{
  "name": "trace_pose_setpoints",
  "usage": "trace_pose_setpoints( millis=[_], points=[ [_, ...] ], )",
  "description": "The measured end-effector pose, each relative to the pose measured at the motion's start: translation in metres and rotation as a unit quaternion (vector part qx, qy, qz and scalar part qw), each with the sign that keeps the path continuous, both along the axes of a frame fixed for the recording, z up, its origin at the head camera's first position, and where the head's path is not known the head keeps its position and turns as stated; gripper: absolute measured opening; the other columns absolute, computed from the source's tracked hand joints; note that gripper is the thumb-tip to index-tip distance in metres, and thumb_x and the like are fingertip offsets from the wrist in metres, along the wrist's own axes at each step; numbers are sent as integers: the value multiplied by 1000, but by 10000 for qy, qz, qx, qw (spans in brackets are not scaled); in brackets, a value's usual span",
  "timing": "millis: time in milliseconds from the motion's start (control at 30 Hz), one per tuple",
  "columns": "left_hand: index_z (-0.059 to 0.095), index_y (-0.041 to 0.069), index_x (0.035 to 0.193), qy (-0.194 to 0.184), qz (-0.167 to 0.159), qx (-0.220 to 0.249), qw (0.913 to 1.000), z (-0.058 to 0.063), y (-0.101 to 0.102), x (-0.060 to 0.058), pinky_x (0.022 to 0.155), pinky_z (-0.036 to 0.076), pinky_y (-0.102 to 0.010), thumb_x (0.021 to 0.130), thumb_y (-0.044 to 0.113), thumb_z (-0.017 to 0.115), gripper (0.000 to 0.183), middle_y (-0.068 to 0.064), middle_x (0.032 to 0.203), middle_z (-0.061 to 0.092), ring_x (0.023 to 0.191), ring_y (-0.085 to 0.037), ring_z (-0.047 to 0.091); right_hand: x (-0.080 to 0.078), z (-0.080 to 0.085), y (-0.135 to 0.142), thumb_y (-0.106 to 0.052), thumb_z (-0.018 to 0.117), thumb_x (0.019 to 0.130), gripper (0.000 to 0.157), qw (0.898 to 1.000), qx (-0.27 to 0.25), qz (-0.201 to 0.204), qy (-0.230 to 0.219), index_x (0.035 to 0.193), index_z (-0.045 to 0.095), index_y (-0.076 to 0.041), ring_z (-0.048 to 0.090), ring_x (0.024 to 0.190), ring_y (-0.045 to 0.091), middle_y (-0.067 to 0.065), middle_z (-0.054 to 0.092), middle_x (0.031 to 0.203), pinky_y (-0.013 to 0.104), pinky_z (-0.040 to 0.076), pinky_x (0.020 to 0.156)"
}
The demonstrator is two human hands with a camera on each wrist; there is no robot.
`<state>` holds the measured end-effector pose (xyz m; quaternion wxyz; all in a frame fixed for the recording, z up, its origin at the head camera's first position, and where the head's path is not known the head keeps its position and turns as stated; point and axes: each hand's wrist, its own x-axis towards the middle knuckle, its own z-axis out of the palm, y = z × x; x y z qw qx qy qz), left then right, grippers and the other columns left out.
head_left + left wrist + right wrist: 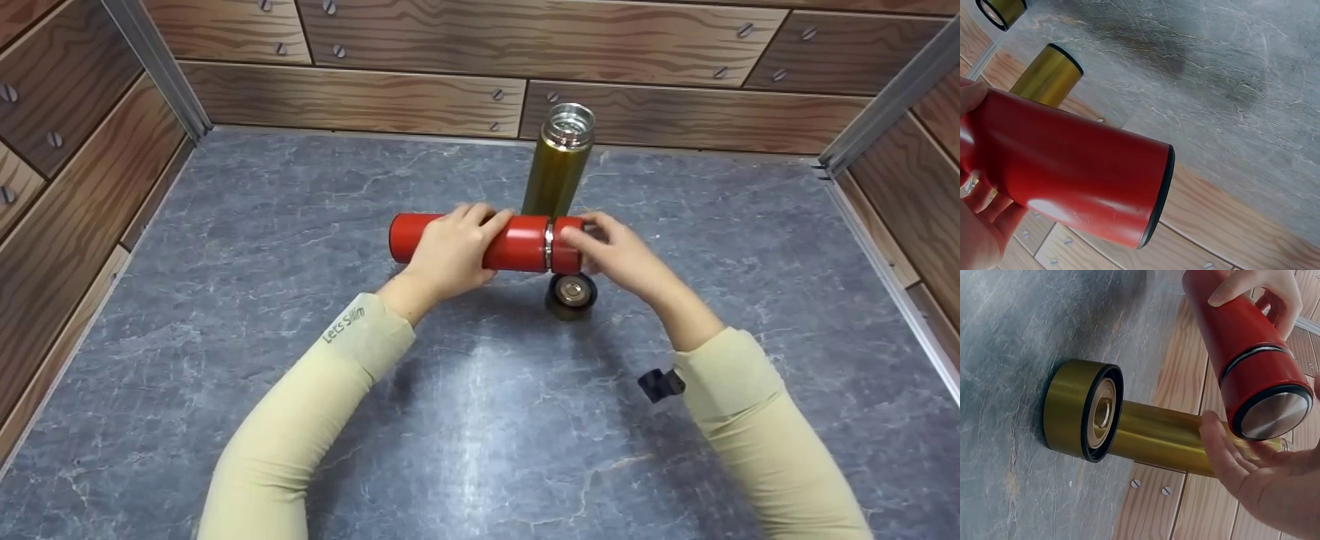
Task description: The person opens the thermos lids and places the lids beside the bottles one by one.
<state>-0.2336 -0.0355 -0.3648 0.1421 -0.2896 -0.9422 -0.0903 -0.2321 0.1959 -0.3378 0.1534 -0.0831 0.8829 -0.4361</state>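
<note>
My left hand point(454, 251) grips a red thermos point(517, 244) around its body, holding it level above the table. In the left wrist view, the black-rimmed base of the red thermos point(1089, 169) points away from the fingers. My right hand point(626, 255) is at the red cap point(568, 245), its thumb in front and its fingers beyond. The right wrist view shows these fingers point(1230, 461) spread beside the cap, with its metal top facing the palm. Behind stands a gold thermos point(556, 169), upright and uncapped. Its gold cap point(571, 296) sits inner side up on the table.
The grey marbled table point(225, 315) is bounded by wood-patterned walls point(420, 97) at the back and both sides. A small black object point(660, 385) shows by the right sleeve cuff. Metal strips point(161, 67) run along the corners.
</note>
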Motion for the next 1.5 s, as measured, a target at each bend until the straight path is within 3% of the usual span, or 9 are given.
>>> trace_pose_setpoints(
  millis=[133, 333, 500, 800, 933, 1100, 1500],
  points=[
    [48, 13, 136, -48, -20, -9, 10000, 1, 1, 0, 88, 51, -42, 74, 28, 75, 69, -9, 120, 59, 109, -27, 56, 0, -1, -1, -37, 51, 94, 57, 9998, -184, -77, -38, 132, 40, 4, 55, 66, 8, 9, 56, 92, 22, 52, 66],
    [47, 14, 136, -118, 43, -18, 9999, 0, 0, -1, 89, 51, -42, 73, 29, 76, 71, -8, 121, 58, 111, -26, 56, -1, -3, -1, -26, 66, 85, 57, 9990, -59, 126, 421, 131, 42, -3, 56, 92, 20, 17, 56, 113, 26, 49, 77],
    [46, 15, 137, -182, 64, -21, 9998, -2, -2, -2, 89, 51, -42, 74, 30, 76, 72, -8, 122, 58, 113, -26, 55, 0, -3, -1, -23, 71, 80, 60, 9979, 14, 189, 615, 131, 42, -6, 54, 94, 24, 17, 55, 112, 29, 47, 79],
    [47, 14, 137, -260, 320, 216, 9989, -1, -14, -7, 85, 52, -45, 72, 28, 77, 74, -9, 125, 57, 112, -28, 55, 0, -2, 3, -11, 70, 77, 71, 9979, -91, -174, 612, 139, 35, -3, 51, 110, 32, 21, 43, 128, 41, 47, 92],
    [47, 16, 137, -359, 596, 566, 9960, 2, -22, -11, 81, 53, -46, 71, 28, 77, 74, -8, 125, 57, 111, -27, 55, 0, -6, 1, -9, 68, 77, 74, 9986, -76, -254, 457, 141, 32, 0, 49, 114, 32, 24, 34, 129, 36, 47, 91],
    [48, 15, 137, -428, 891, 1097, 9890, 4, -30, -15, 81, 53, -46, 70, 29, 77, 74, -8, 123, 58, 110, -27, 57, 3, -13, -9, -11, 71, 75, 72, 9991, 44, 17, 421, 138, 37, 2, 50, 111, 31, 22, 38, 127, 30, 47, 85],
    [47, 17, 138, -487, 1330, 1616, 9766, 6, -35, -21, 86, 51, -47, 71, 33, 77, 75, -9, 126, 56, 112, -26, 55, 4, -38, -46, -17, 75, 68, 72, 9912, 606, 835, 824, 131, 45, 4, 54, 107, 32, 22, 52, 123, 43, 48, 92]
  ],
)
